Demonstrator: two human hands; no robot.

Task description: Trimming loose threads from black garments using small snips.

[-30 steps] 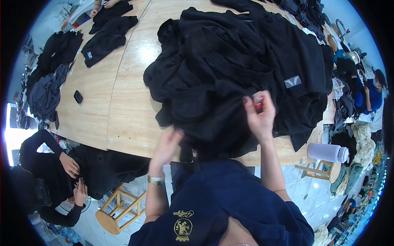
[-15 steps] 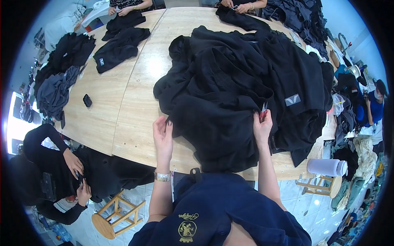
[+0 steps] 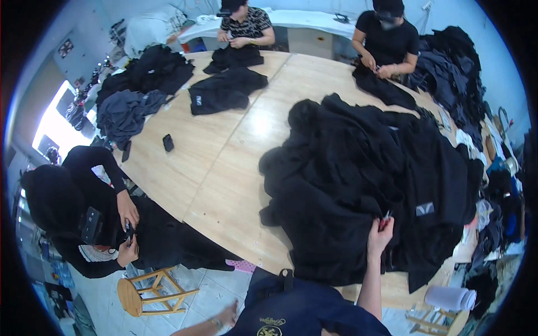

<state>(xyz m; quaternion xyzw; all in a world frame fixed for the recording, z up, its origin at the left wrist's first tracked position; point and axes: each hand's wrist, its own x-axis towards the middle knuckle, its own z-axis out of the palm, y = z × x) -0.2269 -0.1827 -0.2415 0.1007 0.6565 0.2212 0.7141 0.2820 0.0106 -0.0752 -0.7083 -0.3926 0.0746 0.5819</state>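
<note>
A small grey-white label (image 3: 424, 209) lies on the black garment pile (image 3: 358, 185).

right hand (image 3: 380, 235) gripping black garment pile (image 3: 358, 179), wooden table (image 3: 224, 168)

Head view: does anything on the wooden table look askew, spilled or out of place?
Nothing damaged or spilled. The big pile of black garments is loose and hangs over the table's near edge, where the right hand pinches it. A small dark phone-like object lies alone on bare wood.

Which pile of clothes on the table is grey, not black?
The grey pile at the table's far left edge, beside the black pile. The large heap under the right hand is black.
</note>
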